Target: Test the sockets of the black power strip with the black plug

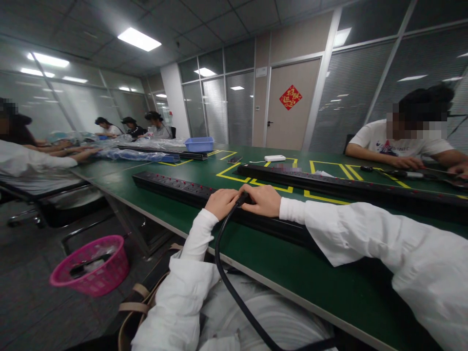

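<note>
**Our left hand (220, 203) and right hand (263, 200) meet at a cable end (243, 197)**

We have the fingers of both hands closed around the cable end, just above the near power strip (171, 184) — a two-sided grip that probably steadies it. Whether it touches a socket is hidden by our fingers. The strip runs lengthwise under both hands on the green table (314, 282), red-dotted face up, presumably to keep its outlets within our reach. The black cable (218, 248) loops below our left hand towards our lap, its slack likely sparing the grip a tug. Beyond our right hand lies a second power strip (329, 182) — and a small white box (275, 158) sits farther off.
</note>
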Demonstrator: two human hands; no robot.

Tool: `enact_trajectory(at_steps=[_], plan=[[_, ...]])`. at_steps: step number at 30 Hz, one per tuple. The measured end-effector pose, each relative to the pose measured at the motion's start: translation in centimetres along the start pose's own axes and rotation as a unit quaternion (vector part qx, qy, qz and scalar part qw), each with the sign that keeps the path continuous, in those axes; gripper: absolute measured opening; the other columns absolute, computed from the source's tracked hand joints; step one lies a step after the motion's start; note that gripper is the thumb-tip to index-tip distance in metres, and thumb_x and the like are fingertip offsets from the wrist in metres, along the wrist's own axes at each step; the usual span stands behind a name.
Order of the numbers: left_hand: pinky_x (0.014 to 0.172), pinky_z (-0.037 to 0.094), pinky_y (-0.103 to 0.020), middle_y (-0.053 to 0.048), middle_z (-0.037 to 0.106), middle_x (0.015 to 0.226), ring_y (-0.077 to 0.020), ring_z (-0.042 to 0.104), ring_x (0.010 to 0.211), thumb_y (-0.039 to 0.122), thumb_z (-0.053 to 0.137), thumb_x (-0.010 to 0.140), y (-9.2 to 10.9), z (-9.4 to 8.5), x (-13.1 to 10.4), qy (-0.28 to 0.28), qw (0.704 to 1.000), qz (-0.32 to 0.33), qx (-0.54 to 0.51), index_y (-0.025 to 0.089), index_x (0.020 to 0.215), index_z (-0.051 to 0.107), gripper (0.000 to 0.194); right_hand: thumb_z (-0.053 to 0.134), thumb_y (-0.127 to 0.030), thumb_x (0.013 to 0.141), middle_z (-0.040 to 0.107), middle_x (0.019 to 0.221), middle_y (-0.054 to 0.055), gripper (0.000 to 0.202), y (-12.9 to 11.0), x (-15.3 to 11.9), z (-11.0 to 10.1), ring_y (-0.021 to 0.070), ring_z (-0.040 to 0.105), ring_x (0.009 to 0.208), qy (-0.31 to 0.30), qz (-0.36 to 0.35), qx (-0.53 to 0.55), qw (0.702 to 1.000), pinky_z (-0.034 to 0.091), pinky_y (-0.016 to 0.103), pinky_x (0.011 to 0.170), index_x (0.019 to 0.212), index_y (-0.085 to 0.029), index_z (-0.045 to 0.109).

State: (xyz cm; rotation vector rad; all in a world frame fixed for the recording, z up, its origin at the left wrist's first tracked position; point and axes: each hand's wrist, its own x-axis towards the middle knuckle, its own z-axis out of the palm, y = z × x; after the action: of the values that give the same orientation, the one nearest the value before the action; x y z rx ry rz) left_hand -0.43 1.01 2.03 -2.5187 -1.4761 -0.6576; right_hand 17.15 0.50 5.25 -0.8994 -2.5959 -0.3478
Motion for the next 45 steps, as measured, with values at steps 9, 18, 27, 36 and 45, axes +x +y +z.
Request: enact_trajectory(at_steps=[9, 18, 27, 36, 45], plan=[[0.085, 0.037, -0.028, -0.001, 0.062, 0.1, -0.0161, 0.054, 0.095, 0.031, 0.031, 0.085, 0.11, -0.18, -0.07, 0.0, 1.0, 0.006, -0.01, 0.023, 0.097, 0.057, 0.029, 0.04, -0.052, 0.08, 0.064, 0.079, 0.004, 0.039, 0.1, 0.16, 0.2, 0.0212, 0.059, 0.07, -0.02, 0.036, -0.043, 0.998, 0.027, 0.024, 0.053, 0.102, -0.021, 0.044], [0.084, 0.038, -0.028, -0.001, 0.062, 0.099, -0.0168, 0.054, 0.095, 0.03, 0.032, 0.085, 0.12, -0.12, -0.02, -0.003, 1.0, 0.006, 0.002, 0.023, 0.096, 0.057, 0.028, 0.036, -0.053, 0.082, 0.063, 0.08, 0.003, 0.039, 0.3, 0.09, 0.14, 0.0202, 0.058, 0.07, -0.032, 0.018, -0.034, 0.999, 0.026, 0.024, 0.053, 0.103, -0.021, 0.042], [0.084, 0.038, -0.029, -0.002, 0.062, 0.099, -0.017, 0.054, 0.095, 0.03, 0.033, 0.085, -0.14, 0.09, 0.0, -0.002, 1.0, 0.009, 0.006, 0.022, 0.096, 0.057, 0.028, 0.031, -0.05, 0.085, 0.063, 0.088, 0.006, 0.038, 0.24, 0.14, -0.38, 0.0212, 0.058, 0.078, -0.073, 0.019, -0.031, 0.997, 0.03, 0.025, 0.058, 0.107, -0.02, 0.04], [0.084, 0.037, -0.029, -0.002, 0.062, 0.1, -0.0173, 0.054, 0.095, 0.03, 0.032, 0.085, 0.12, -0.11, -0.07, -0.001, 1.0, 0.01, 0.006, 0.023, 0.098, 0.057, 0.029, 0.034, -0.052, 0.083, 0.063, 0.082, 0.004, 0.039, 0.14, 0.11, -0.09, 0.0206, 0.058, 0.073, -0.044, 0.028, -0.028, 0.998, 0.028, 0.024, 0.055, 0.104, -0.021, 0.042], [0.086, 0.037, -0.028, -0.001, 0.062, 0.1, -0.0173, 0.054, 0.096, 0.03, 0.031, 0.085, 0.17, -0.09, -0.05, -0.003, 1.0, 0.007, 0.001, 0.024, 0.101, 0.056, 0.03, 0.037, -0.051, 0.082, 0.063, 0.079, 0.003, 0.037, 0.21, 0.13, -0.05, 0.0197, 0.058, 0.069, -0.041, 0.028, -0.025, 0.998, 0.027, 0.023, 0.053, 0.103, -0.021, 0.042]])
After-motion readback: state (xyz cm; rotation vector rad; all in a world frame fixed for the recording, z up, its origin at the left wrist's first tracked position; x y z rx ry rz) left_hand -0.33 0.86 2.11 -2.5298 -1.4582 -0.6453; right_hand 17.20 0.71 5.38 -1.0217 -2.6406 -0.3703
